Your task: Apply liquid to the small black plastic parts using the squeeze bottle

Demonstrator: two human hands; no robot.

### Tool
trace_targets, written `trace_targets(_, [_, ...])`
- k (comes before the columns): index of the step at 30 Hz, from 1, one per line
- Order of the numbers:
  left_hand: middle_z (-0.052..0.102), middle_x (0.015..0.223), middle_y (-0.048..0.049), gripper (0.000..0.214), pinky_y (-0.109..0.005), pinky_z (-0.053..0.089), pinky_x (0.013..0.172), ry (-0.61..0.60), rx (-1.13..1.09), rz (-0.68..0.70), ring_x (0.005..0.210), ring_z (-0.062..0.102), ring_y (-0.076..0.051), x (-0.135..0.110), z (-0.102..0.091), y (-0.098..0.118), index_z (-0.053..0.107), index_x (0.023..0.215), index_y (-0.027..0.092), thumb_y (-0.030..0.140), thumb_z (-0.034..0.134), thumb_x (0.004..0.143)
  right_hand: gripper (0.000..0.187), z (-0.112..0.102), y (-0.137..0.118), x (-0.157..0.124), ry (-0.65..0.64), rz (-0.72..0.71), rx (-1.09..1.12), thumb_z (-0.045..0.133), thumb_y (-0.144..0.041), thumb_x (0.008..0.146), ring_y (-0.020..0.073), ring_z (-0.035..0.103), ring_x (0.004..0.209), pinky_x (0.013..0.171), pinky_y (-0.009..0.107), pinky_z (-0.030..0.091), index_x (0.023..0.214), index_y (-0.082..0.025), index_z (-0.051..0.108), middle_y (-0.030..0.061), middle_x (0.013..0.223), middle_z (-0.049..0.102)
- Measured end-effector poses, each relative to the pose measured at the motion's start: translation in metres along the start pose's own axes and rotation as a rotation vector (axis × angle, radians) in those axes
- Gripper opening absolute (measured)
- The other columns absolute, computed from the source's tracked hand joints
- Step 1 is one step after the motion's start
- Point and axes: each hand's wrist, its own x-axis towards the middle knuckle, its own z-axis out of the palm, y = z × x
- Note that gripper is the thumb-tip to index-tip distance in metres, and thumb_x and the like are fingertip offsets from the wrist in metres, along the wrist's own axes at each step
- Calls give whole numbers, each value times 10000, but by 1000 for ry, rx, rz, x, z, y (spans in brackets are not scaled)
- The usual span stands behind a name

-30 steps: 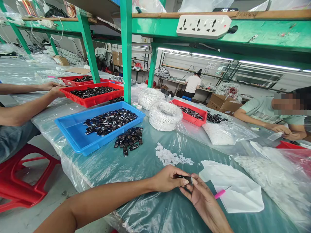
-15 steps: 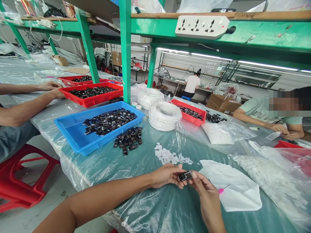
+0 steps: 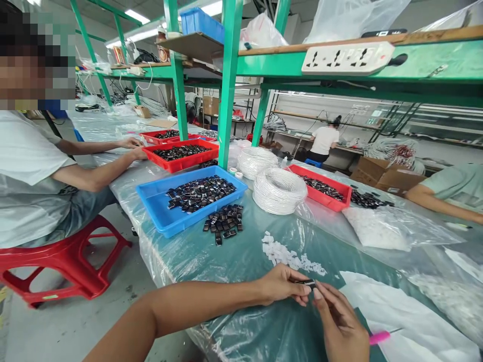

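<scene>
Bare green film-covered counter opens between the loose heap of glossy black rectangular pieces and the scatter of small white plastic bits; the round coil of white wire closes the far end of this lane. Behind and left of the heap, the long blue plastic tray raises its wall. The left forearm bars a low pass from the near edge. Left grip and right grip meet at a small dark piece, blocking the way between them; the crumpled white sheet and pink-handled pointed tool lie just beside the right one. Past the white bits, an open strip reaches the bulging clear plastic bag
</scene>
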Motion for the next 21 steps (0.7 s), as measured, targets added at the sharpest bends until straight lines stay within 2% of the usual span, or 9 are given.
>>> trace_targets(3, [575,575,-1,547,-248,422,586,12,38,33,501,531,-79,6,-5,-4,695,907,72,468,758,535,474,2,4,3,-83,2,-36,568,-564,716,237,552,989,692,264,499,1077,-260,617,31,1207,525])
trace_targets(5, [572,554,8,567,-248,431,569,24,61,36,473,529,-79,10,-10,-5,668,989,75,447,743,568,494,2,4,4,-104,0,-39,548,-565,736,222,551,984,690,256,498,1147,-291,562,16,1237,501])
trace_targets(8, [568,518,24,621,-251,442,526,42,96,-27,426,531,-93,9,-14,-1,556,1171,88,360,713,635,534,-1,3,4,-75,15,-17,542,-580,733,210,564,949,711,261,488,1190,-305,514,15,1204,525])
trace_targets(11, [569,516,29,555,-259,463,521,80,94,-91,394,506,-82,3,-16,12,531,1188,100,295,669,687,596,-6,3,5,-80,61,43,541,-601,720,201,598,865,707,265,482,1223,-286,487,33,1107,576])
trace_targets(13, [556,514,31,468,-260,475,533,127,95,-69,399,489,-72,-3,-18,27,576,1124,101,294,652,705,600,-8,2,5,-108,73,61,530,-605,728,187,610,800,704,259,478,1220,-263,497,40,1032,602])
trace_targets(16, [541,540,25,391,-263,492,556,214,199,87,461,517,-83,-11,-31,62,614,1068,107,312,631,736,568,-11,1,3,-158,72,34,507,-600,750,179,608,767,685,244,475,1190,-242,534,43,945,629])
trace_targets(18, [551,571,11,338,-268,507,575,367,402,232,501,540,-92,-18,-50,93,617,1069,114,303,571,793,536,-12,-1,1,-202,65,5,499,-593,761,190,605,795,642,232,476,1151,-233,571,53,946,639])
trace_targets(19, [556,575,4,311,-263,509,568,506,553,308,497,542,-91,-21,-62,110,627,1045,109,300,545,813,517,-12,-2,0,-222,54,-11,498,-588,765,195,603,810,614,227,475,1124,-228,591,60,970,639])
trace_targets(21, [565,613,-7,338,-264,507,592,653,633,375,504,533,-88,-30,-90,143,582,1107,105,308,480,857,485,-11,-5,-3,-256,17,-33,499,-576,770,201,600,831,563,219,468,1082,-224,619,68,1043,629])
